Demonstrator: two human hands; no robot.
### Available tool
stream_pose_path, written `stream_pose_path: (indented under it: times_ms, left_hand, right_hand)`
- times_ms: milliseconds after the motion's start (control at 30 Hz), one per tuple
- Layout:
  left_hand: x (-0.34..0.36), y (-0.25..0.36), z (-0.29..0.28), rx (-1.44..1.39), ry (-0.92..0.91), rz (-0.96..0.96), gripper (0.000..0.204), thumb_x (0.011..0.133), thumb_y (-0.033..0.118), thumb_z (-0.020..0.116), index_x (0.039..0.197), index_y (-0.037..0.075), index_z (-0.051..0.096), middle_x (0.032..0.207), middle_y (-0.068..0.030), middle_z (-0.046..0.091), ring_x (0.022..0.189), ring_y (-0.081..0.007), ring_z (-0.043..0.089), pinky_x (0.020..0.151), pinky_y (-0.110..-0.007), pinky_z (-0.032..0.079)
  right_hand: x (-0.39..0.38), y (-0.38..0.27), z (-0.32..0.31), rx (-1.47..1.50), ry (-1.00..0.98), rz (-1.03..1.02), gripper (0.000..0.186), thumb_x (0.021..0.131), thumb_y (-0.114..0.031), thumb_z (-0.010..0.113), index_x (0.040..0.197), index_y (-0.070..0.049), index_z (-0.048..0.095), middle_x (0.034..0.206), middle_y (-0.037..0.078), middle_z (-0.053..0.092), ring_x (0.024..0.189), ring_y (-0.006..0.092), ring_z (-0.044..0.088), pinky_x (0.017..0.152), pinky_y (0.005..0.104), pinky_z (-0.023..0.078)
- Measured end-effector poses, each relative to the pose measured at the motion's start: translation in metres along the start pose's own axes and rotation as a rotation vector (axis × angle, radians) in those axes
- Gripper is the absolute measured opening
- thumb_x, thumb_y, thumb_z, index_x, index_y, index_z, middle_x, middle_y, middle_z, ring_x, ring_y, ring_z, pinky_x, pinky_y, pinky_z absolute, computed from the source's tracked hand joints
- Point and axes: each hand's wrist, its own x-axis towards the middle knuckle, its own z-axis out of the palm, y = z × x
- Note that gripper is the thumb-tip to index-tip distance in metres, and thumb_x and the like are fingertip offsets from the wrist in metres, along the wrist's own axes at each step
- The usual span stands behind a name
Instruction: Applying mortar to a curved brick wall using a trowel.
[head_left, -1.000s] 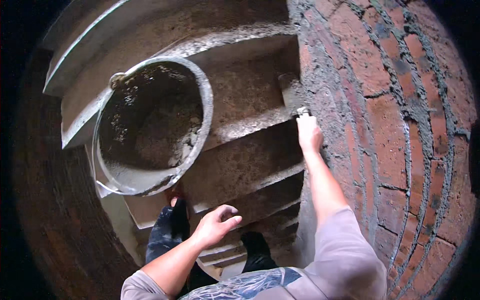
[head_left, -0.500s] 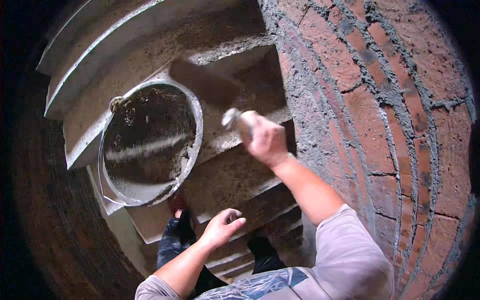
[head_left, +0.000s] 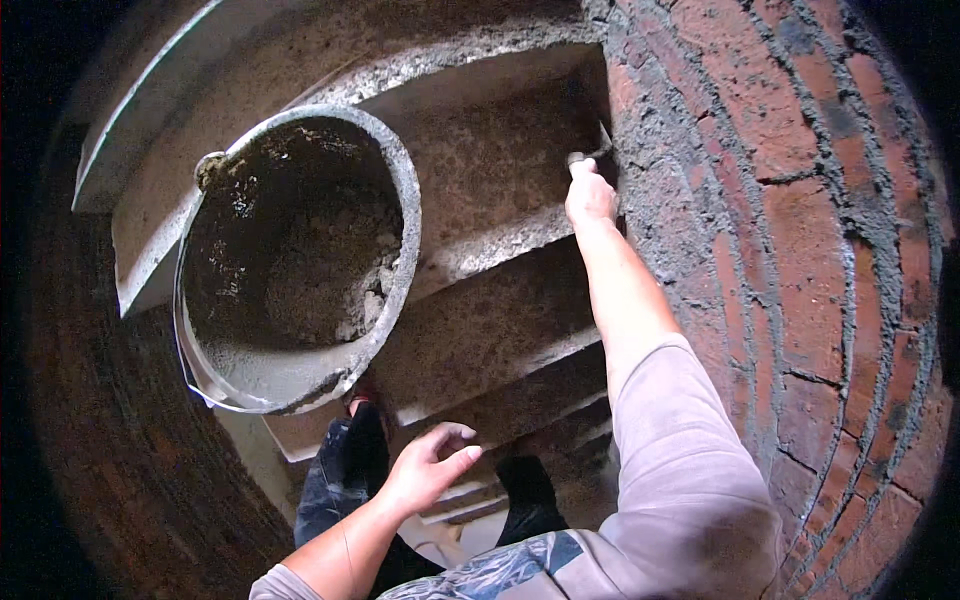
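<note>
My right hand (head_left: 593, 193) grips a trowel (head_left: 603, 143) by its handle, out where the stair meets the brick wall. Only the handle end and a thin edge of its blade show; the rest is hidden or lost in shadow. My left hand (head_left: 432, 468) hovers over the lower steps with curled fingers and thumb apart, holding nothing. To its upper left stands a large round bucket (head_left: 409, 190) with a mortar-crusted rim and a wire handle. Grey, crumbly mortar (head_left: 372, 305) clings inside it, on the right side.
Concrete steps (head_left: 480, 150) rise away from me, with rough, pale edges. On the right runs a brick wall (head_left: 800, 270) with thick grey mortar joints. A dark brick surface (head_left: 120, 430) lies to the left. My legs (head_left: 345, 470) are below, on the stairs.
My right hand has swung up and right with the trowel, from beside the bucket to the wall corner. My left hand has shifted slightly left and down, staying empty.
</note>
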Motion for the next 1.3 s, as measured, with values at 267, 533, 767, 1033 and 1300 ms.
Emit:
stream_pose_path:
  times_ms: [267, 533, 767, 1033, 1300]
  left_hand:
    - [0.005, 0.017, -0.005, -0.017, 0.012, -0.006, 0.030, 0.085, 0.022, 0.063, 0.108, 0.003, 0.057, 0.085, -0.0031, 0.059, 0.070, -0.0099, 0.050, 0.065, -0.021, 0.042]
    - [0.012, 0.018, 0.005, 0.000, -0.009, 0.030, 0.030, 0.085, 0.020, 0.063, 0.109, 0.002, 0.055, 0.086, -0.0035, 0.059, 0.071, -0.0100, 0.050, 0.065, -0.021, 0.042]
    - [0.004, 0.021, 0.011, -0.087, -0.024, -0.009, 0.029, 0.086, 0.017, 0.062, 0.110, 0.002, 0.055, 0.088, -0.0044, 0.058, 0.073, -0.0104, 0.050, 0.066, -0.021, 0.042]
    - [-0.002, 0.017, 0.025, -0.060, 0.001, 0.051, 0.029, 0.085, 0.015, 0.062, 0.110, 0.002, 0.055, 0.088, -0.0038, 0.056, 0.075, -0.0102, 0.049, 0.068, -0.020, 0.041]
    - [-0.001, -0.012, 0.036, 0.047, -0.015, 0.041, 0.028, 0.086, 0.017, 0.061, 0.110, 0.002, 0.056, 0.086, -0.0019, 0.055, 0.076, -0.0099, 0.049, 0.069, -0.020, 0.040]
  right_hand:
    - [-0.077, 0.066, 0.029, -0.225, 0.029, -0.570, 0.025, 0.083, -0.015, 0.044, 0.107, -0.008, 0.041, 0.080, 0.017, 0.058, 0.061, 0.0361, 0.060, 0.055, 0.0473, 0.049]
    - [-0.046, 0.031, -0.021, -0.025, -0.047, -0.319, 0.030, 0.079, -0.015, 0.041, 0.108, -0.012, 0.047, 0.090, 0.016, 0.062, 0.069, 0.0396, 0.060, 0.060, 0.0500, 0.047]
    - [-0.132, 0.034, 0.034, -0.095, -0.140, -0.560, 0.029, 0.076, -0.012, 0.051, 0.104, -0.009, 0.044, 0.073, 0.015, 0.059, 0.059, 0.0343, 0.060, 0.054, 0.0447, 0.047]
    - [-0.180, 0.111, -0.007, -0.040, -0.077, -0.762, 0.033, 0.071, -0.014, 0.055, 0.103, -0.012, 0.048, 0.078, 0.011, 0.060, 0.061, 0.0341, 0.059, 0.050, 0.0404, 0.045]
    - [-0.221, 0.022, 0.011, 0.339, -0.746, -0.020, 0.052, 0.088, -0.052, 0.040, 0.099, -0.006, 0.062, 0.088, 0.015, 0.064, 0.071, 0.0335, 0.061, 0.063, 0.0428, 0.046]
